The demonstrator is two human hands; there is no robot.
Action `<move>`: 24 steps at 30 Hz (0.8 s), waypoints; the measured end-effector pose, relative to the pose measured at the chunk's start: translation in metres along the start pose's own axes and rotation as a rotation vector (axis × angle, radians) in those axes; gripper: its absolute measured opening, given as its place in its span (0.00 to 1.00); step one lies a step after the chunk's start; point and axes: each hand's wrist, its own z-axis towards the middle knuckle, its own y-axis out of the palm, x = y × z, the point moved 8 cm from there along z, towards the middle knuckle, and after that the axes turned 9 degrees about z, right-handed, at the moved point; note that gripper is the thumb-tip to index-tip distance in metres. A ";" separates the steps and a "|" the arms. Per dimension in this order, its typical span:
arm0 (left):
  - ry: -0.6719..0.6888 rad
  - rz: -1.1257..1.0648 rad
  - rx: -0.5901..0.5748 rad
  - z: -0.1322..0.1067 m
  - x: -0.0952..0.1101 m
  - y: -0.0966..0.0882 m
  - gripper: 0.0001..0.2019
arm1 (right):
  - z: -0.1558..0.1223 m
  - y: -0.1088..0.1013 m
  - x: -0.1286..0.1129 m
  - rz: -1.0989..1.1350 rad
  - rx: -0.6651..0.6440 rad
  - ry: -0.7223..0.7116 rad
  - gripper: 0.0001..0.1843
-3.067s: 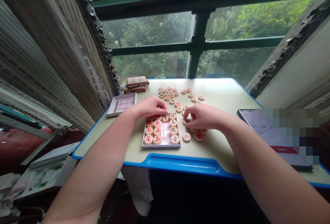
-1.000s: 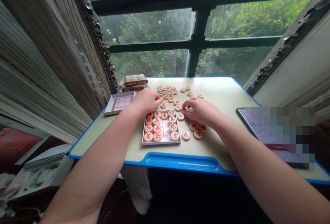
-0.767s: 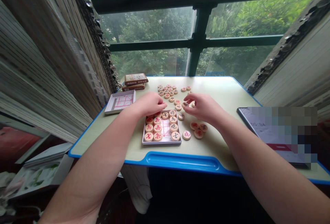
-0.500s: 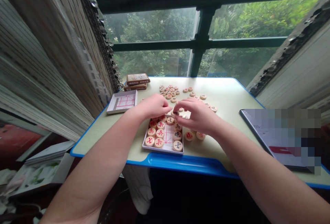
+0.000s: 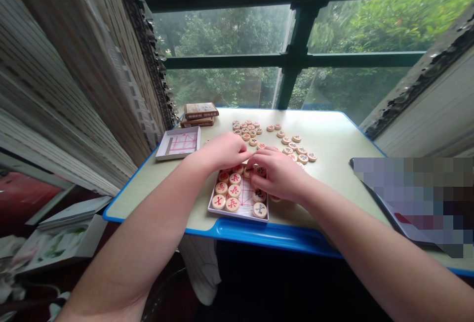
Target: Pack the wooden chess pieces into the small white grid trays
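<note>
A shallow white box (image 5: 240, 212) holds round wooden Chinese chess pieces. Two columns of red-lettered pieces (image 5: 232, 204) lie along its left side, and black-lettered pieces (image 5: 259, 209) line its right side. Over the box's far edge, my left hand (image 5: 227, 151) is closed with curled fingers; whatever they may hold is hidden. My right hand (image 5: 279, 173) reaches over the far right corner. Its thumb and forefinger close about a black-lettered Chinese chess piece (image 5: 260, 170) there, partly covering it and its neighbour.
More chess pieces (image 5: 253, 141) lie scattered across the table behind my hands. A white box lid (image 5: 177, 156) and two stacked brown boxes (image 5: 200, 111) sit at the far left. On the right lies a tablet-like device (image 5: 385, 203), partly blurred. A blue rim (image 5: 266, 233) edges the table.
My right hand has lowered toward the far right corner of the box, where a black-lettered piece now sits under its fingers. The left hand has barely moved; the view has shifted slightly.
</note>
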 end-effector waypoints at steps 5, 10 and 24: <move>0.009 0.089 0.011 -0.001 0.001 -0.003 0.21 | 0.000 0.000 -0.002 0.015 0.005 -0.042 0.07; -0.004 0.108 0.007 -0.003 0.001 -0.004 0.21 | 0.001 0.004 -0.001 0.019 -0.015 -0.062 0.08; -0.004 0.141 0.010 -0.001 0.001 -0.003 0.21 | 0.003 0.004 0.002 -0.110 0.029 0.017 0.07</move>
